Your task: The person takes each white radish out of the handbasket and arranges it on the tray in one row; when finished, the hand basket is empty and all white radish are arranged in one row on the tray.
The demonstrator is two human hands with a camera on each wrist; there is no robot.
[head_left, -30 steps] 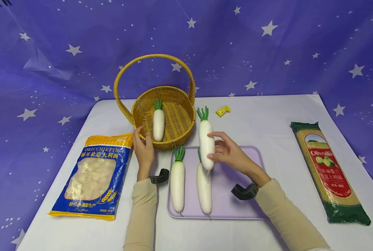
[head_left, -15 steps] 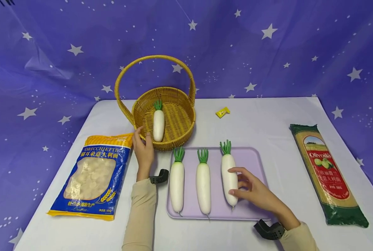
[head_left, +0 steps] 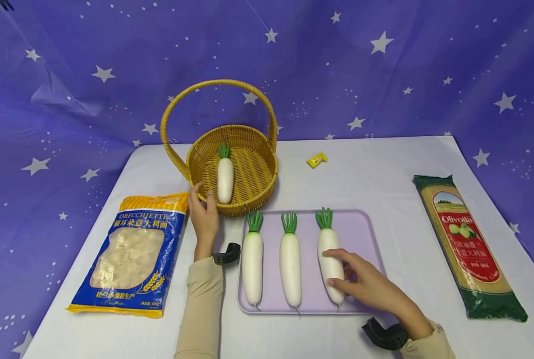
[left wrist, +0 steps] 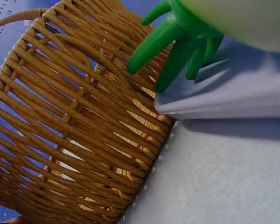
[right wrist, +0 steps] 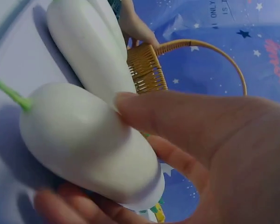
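Note:
My right hand (head_left: 367,281) holds a white radish (head_left: 330,259) with green leaf stubs over the right part of the lilac tray (head_left: 361,224). In the right wrist view, the thumb lies along one side of that radish (right wrist: 84,140) and the fingers along the other. Two more radishes, a left radish (head_left: 252,267) and a middle radish (head_left: 290,269), lie side by side on the tray. At the near left rim of the wicker basket (head_left: 267,192), my left hand (head_left: 205,217) grips the edge. One radish (head_left: 225,180) rests inside the basket.
A blue and yellow orecchiette bag (head_left: 129,254) lies left of the left forearm. A long pasta packet (head_left: 470,249) is at the far right. The small yellow wrapped candy (head_left: 317,160) sits behind the tray. The basket's tall handle (head_left: 222,81) arches upward.
My right hand has brought its radish from beside the basket back to the right and down over the tray's right part. The left hand stays at the basket rim.

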